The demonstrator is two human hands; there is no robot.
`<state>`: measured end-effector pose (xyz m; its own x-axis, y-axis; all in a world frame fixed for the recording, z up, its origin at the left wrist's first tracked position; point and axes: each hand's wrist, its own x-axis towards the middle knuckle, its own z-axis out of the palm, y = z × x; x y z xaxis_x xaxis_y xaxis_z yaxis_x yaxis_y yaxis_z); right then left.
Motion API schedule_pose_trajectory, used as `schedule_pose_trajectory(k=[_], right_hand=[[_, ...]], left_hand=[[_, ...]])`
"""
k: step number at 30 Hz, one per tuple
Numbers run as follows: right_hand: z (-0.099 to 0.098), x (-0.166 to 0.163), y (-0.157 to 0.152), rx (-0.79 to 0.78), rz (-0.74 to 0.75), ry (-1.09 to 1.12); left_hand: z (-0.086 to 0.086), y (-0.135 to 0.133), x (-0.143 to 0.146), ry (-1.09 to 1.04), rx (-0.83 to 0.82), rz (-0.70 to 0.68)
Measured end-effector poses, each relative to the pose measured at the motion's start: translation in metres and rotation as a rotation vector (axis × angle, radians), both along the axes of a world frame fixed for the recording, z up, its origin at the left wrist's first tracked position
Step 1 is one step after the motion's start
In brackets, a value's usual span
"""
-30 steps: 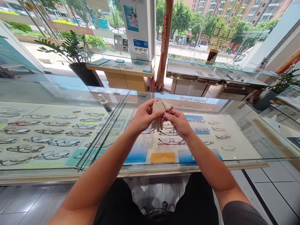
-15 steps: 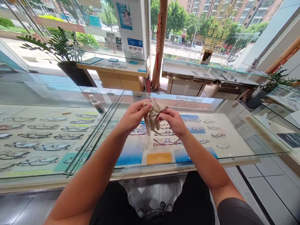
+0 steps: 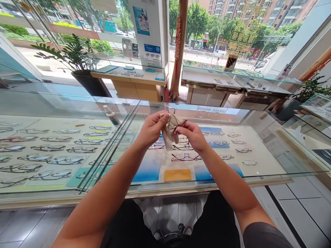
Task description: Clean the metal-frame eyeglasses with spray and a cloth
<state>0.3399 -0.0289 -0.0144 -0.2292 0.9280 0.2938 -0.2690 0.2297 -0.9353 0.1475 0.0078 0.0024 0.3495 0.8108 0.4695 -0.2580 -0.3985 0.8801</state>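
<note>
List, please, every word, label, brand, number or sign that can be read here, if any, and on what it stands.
None can be quoted with certainty.
Gold characters on the window: visible, but unclear.
Boxed characters at the far side of the glass counter: too small.
Label on the spray bottle: too small.
Blue-and-white poster on the pillar: too small.
Shop signs outside: blurred.

Both arms (image 3: 116, 175) outstretched, left hand (image 3: 152, 130) and right hand (image 3: 196, 137) near each other, fingers (image 3: 184, 131) bent inward.
</note>
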Motion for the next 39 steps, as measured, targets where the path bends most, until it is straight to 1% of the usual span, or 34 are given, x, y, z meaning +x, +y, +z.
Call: schedule_pose_trajectory(k=[2,4,6,10,14,16,17,20,22,24,26,28,32,36,37,39], right_hand=[[0.001,0.003,0.002,0.008,-0.020,0.019],[0.000,0.004,0.003,0.006,-0.020,0.050],[-0.002,0.002,0.003,-0.011,-0.007,0.067],[-0.007,-0.006,0.002,-0.046,0.002,0.049],[-0.008,-0.009,0.001,-0.043,0.010,0.010],[-0.006,-0.008,0.001,-0.033,0.007,-0.006],[-0.005,-0.006,0.000,-0.026,0.003,-0.012],[-0.001,-0.001,0.001,-0.004,-0.021,-0.019],[0.001,0.002,0.002,0.003,-0.039,-0.016],[0.001,0.004,0.003,0.003,-0.052,-0.006],[0.000,0.004,0.003,-0.006,-0.053,0.012],[-0.003,0.001,0.003,-0.022,-0.042,0.033],[-0.009,-0.008,0.002,-0.067,-0.014,0.038],[-0.011,-0.013,0.000,-0.084,-0.012,0.034],[-0.010,-0.013,0.000,-0.079,-0.013,0.036],[-0.008,-0.011,-0.001,-0.056,-0.013,0.046]], left_hand=[[0.002,0.002,-0.002,-0.007,-0.016,-0.085],[0.002,0.000,0.001,-0.047,-0.020,-0.088],[0.001,-0.005,0.008,-0.088,-0.038,-0.039],[-0.002,-0.013,0.019,-0.098,-0.042,0.118],[-0.001,-0.015,0.021,-0.111,-0.001,0.198],[-0.001,-0.012,0.017,-0.097,0.008,0.208],[-0.002,-0.009,0.015,-0.081,0.000,0.183],[-0.002,-0.001,0.005,-0.024,-0.056,0.018],[-0.001,0.003,0.001,-0.015,-0.069,-0.067],[0.001,0.004,-0.001,-0.026,-0.071,-0.101],[0.002,0.002,0.001,-0.046,-0.074,-0.101],[0.001,-0.002,0.005,-0.064,-0.072,-0.057],[-0.002,-0.010,0.014,-0.061,-0.047,0.111],[-0.004,-0.011,0.018,-0.093,-0.002,0.255],[-0.004,-0.010,0.018,-0.102,-0.003,0.264],[-0.005,-0.007,0.017,-0.109,-0.050,0.208]])
